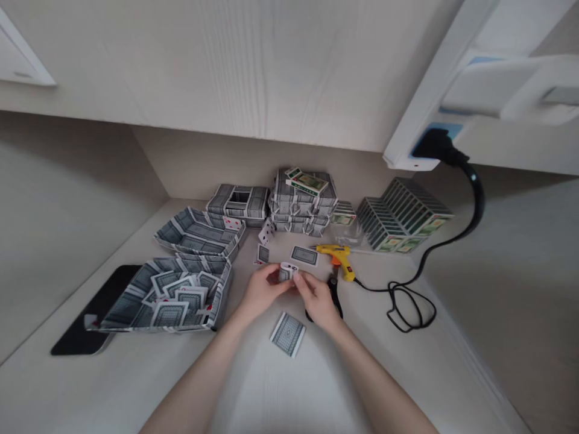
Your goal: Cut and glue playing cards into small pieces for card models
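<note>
Between my hands is a bent playing card (286, 273), curled so its patterned back and part of its white face show. My left hand (265, 287) grips its left side, fingers partly hidden behind it. The thumb and fingers of my right hand (315, 295) are closed on its right side. Just beyond lies a flat playing card (304, 255), back up. Nearer to me a squarish folded card (288, 334) rests on the table. Black-handled scissors (335, 296) lie partly under my right hand, beside a yellow glue gun (338, 258).
At left, a box made of cards (221, 295) holds several loose cards, with a black flat device (85, 328) beneath it. Card-built boxes (301, 202) and stacked card packs (407, 214) stand at the back. A black cord (425, 265) runs up to a power strip (416, 154).
</note>
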A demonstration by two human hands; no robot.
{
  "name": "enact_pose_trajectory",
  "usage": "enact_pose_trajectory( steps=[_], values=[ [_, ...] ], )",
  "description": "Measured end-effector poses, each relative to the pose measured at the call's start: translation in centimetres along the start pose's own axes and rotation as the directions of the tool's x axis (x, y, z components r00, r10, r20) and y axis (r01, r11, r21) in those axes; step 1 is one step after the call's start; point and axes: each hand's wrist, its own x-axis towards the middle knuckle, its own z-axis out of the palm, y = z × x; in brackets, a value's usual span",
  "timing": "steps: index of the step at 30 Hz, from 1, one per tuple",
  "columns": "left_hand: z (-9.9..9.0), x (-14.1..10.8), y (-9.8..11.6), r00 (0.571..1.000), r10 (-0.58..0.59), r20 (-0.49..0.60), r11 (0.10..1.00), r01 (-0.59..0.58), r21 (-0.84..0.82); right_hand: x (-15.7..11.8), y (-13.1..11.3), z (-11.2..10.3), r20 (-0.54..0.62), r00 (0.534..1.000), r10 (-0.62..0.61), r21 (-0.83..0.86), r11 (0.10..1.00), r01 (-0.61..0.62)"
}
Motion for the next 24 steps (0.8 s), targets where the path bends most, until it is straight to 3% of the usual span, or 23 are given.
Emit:
enact_pose_trajectory(
  steps=[3,6,11,15,18,22,24],
  values=[
    [0.2,-0.2,0.0,0.994,0.108,-0.013,0.98,-0.104,0.169,0.1,0.1,0.2,-0.031,1.0,-0.001,0.004,1.0,0.001],
    [0.4,-0.6,0.3,0.98,0.197,0.01,0.957,-0.194,0.214,0.2,0.3,0.3,-0.092,0.996,0.018,0.031,0.999,-0.015],
    [0.4,-1.1,1.1,0.971,0.218,0.093,0.946,-0.234,0.225,0.3,0.0,0.0,-0.123,0.992,-0.025,0.042,0.999,0.03],
    [0.1,-1.5,2.1,0.948,0.26,0.182,0.956,-0.279,0.09,0.6,0.1,-0.4,-0.088,0.996,0.017,0.13,0.992,-0.005],
    [-0.1,-1.3,2.3,0.957,0.209,0.199,0.975,-0.189,-0.117,1.0,0.6,-0.6,-0.068,0.996,0.064,0.166,0.985,-0.052],
    [-0.1,-0.7,1.8,0.995,0.009,0.103,0.965,0.018,-0.261,1.3,1.2,-0.8,-0.039,0.996,0.084,0.204,0.976,-0.075],
    [0.0,-0.5,1.6,0.992,-0.087,0.095,0.945,0.112,-0.308,1.2,1.1,-0.9,-0.039,0.997,0.068,0.179,0.982,-0.06]
  ],
)
